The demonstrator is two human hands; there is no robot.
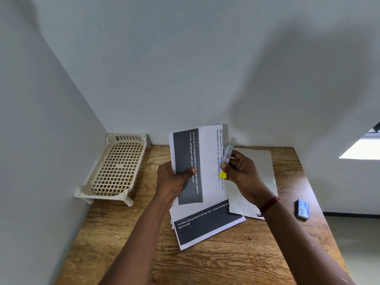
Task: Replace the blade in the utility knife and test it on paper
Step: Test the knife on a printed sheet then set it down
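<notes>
My left hand (pixel 174 179) holds a printed sheet of paper (pixel 207 161) upright above the wooden table, thumb pressed on its dark printed band. My right hand (pixel 242 173) grips a utility knife (pixel 227 154) with a grey metal front and a yellow end, pressed against the sheet's right edge. The blade itself is too small to make out. More printed sheets (pixel 207 225) and a blank white sheet (pixel 257 177) lie flat on the table beneath my hands.
A cream plastic perforated rack (pixel 115 169) stands at the table's back left corner against the walls. A small blue blade box (pixel 302 208) lies near the right table edge (pixel 320 212). A tiny brown scrap (pixel 250 238) sits on the wood.
</notes>
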